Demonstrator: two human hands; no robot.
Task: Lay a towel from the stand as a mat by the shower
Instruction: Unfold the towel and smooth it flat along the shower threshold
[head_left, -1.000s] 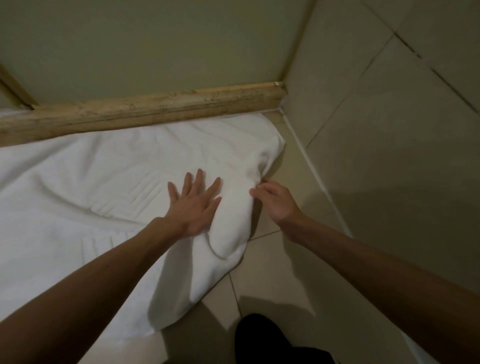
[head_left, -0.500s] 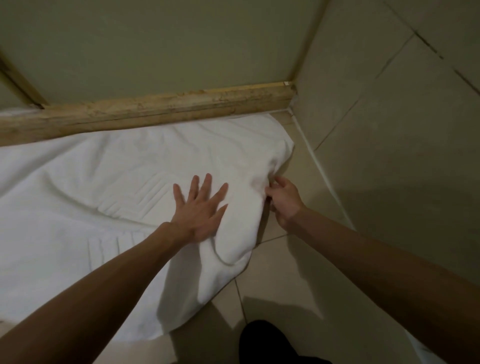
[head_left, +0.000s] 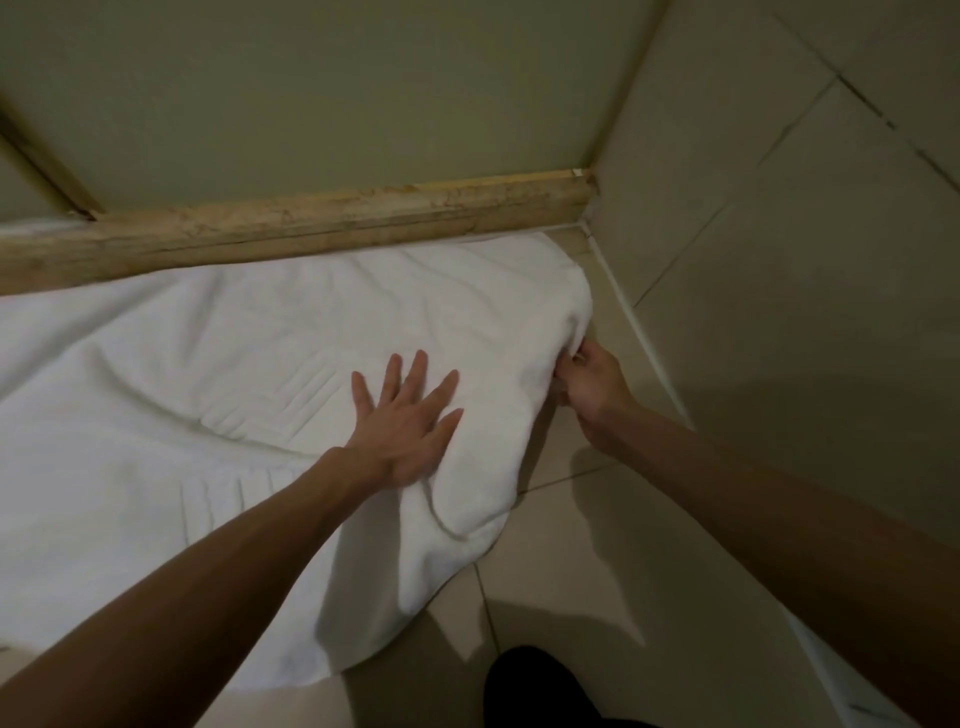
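You have a single view, from the camera worn on your head. It faces forward and steeply down at the floor, close in. Your forearms run up from the bottom edge, with your left hand (head_left: 402, 421) and right hand (head_left: 592, 387) near the middle. The tan curb (head_left: 311, 223) slants across the upper part. The tiled wall (head_left: 779, 260) fills the right side. The white towel (head_left: 156, 415) runs off the left edge.
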